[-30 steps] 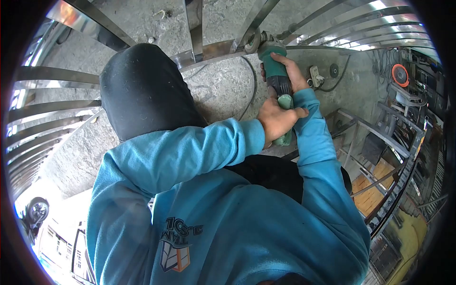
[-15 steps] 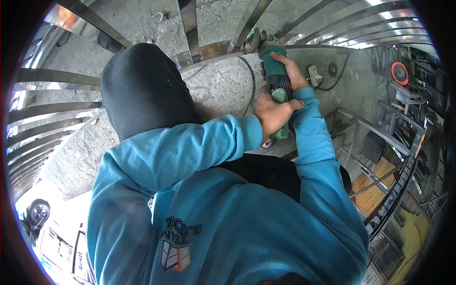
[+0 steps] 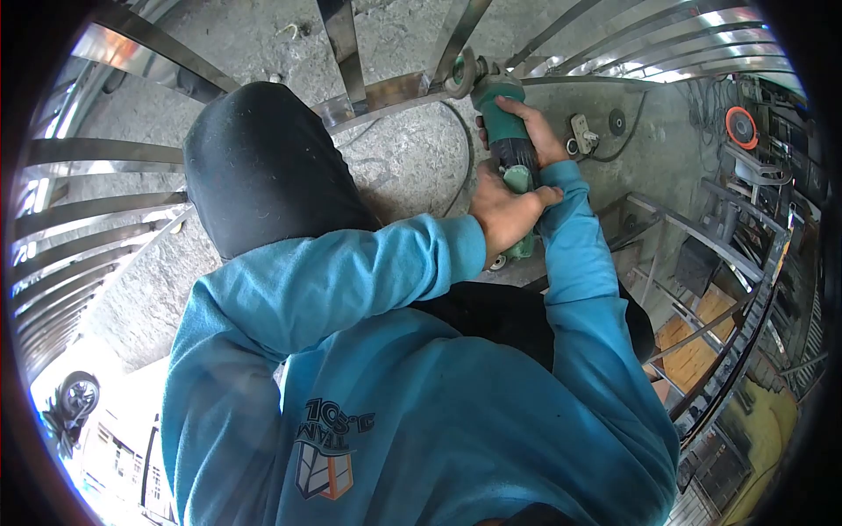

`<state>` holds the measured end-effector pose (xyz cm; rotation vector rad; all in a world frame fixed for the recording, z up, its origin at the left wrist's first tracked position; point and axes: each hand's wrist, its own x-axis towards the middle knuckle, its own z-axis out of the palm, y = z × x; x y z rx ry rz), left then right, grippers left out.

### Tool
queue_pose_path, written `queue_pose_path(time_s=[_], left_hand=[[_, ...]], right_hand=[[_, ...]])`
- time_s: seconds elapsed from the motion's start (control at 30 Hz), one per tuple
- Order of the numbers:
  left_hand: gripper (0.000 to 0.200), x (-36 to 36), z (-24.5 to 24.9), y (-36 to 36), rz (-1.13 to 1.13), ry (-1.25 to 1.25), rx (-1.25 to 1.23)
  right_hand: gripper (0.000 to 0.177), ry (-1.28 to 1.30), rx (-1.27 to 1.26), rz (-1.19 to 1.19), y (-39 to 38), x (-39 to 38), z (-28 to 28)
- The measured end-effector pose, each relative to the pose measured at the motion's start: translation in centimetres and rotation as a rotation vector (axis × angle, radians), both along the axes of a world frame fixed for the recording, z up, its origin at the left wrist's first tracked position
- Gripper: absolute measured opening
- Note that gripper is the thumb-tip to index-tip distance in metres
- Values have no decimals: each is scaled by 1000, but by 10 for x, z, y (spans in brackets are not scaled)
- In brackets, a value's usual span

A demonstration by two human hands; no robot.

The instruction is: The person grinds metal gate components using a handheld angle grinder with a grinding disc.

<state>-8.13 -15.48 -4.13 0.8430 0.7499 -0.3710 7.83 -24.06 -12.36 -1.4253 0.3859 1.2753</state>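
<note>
A green angle grinder (image 3: pixel 507 123) is held in both hands in the upper middle of the head view. My right hand (image 3: pixel 539 131) wraps round the front of its body, just behind the metal head. My left hand (image 3: pixel 507 213) is closed on the rear part of the body, thumb pointing right toward the other sleeve. The grinder's disc (image 3: pixel 460 74) is right at the flat bottom rail (image 3: pixel 395 90) of a shiny metal frame, beside one of its upright bars (image 3: pixel 458 35). The palms and some fingers are hidden behind the tool.
My bent knee (image 3: pixel 267 158) is close to the rail on the left. Metal bars (image 3: pixel 105 152) fan out along the left side. A power socket block (image 3: pixel 583 131) and a loose disc (image 3: pixel 617 121) lie on the concrete floor (image 3: pixel 403 158). A metal rack (image 3: pixel 702 237) stands at right.
The grinder's head has shifted slightly up and left, and its disc shows more of its face. Both hands keep their hold, and the view has shifted a little.
</note>
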Motion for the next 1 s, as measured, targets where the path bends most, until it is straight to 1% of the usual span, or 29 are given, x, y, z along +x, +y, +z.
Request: queue_pose_path(time_s=[0.03, 0.1, 0.17, 0.2, 0.23, 0.27, 0.3, 0.37, 0.4, 0.43, 0.5, 0.53, 0.57, 0.6, 0.63, 0.67, 0.7, 0.73, 0.77, 0.8, 0.83, 0.87, 0.9, 0.93, 0.97, 1.0], left_hand=[[85, -1, 2, 0, 0, 33, -19], [87, -2, 4, 1, 9, 68, -38], [79, -4, 5, 2, -16, 82, -17], [79, -5, 3, 2, -4, 86, -15], [73, -7, -1, -1, -26, 52, -70], [67, -10, -4, -6, -50, 22, -128], [67, -14, -9, -13, -42, 31, -130], [56, -23, -14, -27, -28, -82, 54], [57, -27, -11, -26, 16, -111, 22], [57, -27, -10, -24, 16, -108, 21], [58, -26, -7, -22, 135, -28, -12], [58, -27, -5, -20, 132, -28, -9], [60, -28, -3, -17, 191, 8, 31], [63, -28, -2, -15, 253, 42, 73], [63, -28, -3, -14, 255, 40, 79], [66, -29, -3, -14, 358, 42, 78], [69, -29, -4, -14, 462, 44, 76], [76, -27, -9, -10, 515, 3, 92], [76, -28, -11, -9, 516, 4, 95], [79, -28, -8, -1, 551, 26, 80], [83, -28, -5, 7, 586, 48, 65], [88, -31, -2, 14, 532, 47, 101], [88, -31, -7, 15, 531, 45, 108], [88, -31, -14, 15, 563, 22, 113], [88, -32, -22, 15, 592, 1, 117], [87, -31, -25, 20, 559, 27, 155]], right_hand=[[46, -17, -24, 40, 1, -1, 2], [45, -23, -16, 33, -1, -5, 8], [45, -24, -4, 35, -7, -12, 12], [44, -101, -54, 44, -15, -13, 14], [42, -175, -105, 54, -17, -17, 19], [46, -211, -135, 74, -21, -20, 28], [46, -202, -135, 83, -24, -25, 34], [68, -514, -188, 239, -28, -32, 41], [81, -619, -146, 312, -27, -34, 41], [81, -616, -147, 313, -25, -35, 42], [90, -990, -250, 684, -14, -38, 49], [97, -1075, -266, 758, -3, -40, 54], [97, -1077, -262, 754, 7, -43, 56], [97, -1086, -257, 804, 18, -44, 57], [97, -1095, -252, 853, 29, -45, 58], [98, -1056, -280, 911, 41, -45, 61], [98, -1060, -275, 910, 49, -46, 54], [97, -1086, -274, 922, 54, -46, 45], [96, -1112, -274, 935, 60, -47, 38], [95, -1084, -321, 941, 67, -50, 36], [95, -1087, -317, 939, 72, -52, 34], [94, -1079, -332, 922, 77, -55, 31], [92, -1071, -346, 903, 81, -57, 27], [90, -1171, -321, 875, 82, -61, 22], [90, -1167, -319, 868, 83, -62, 19], [89, -1155, -343, 892, 86, -64, 20]])
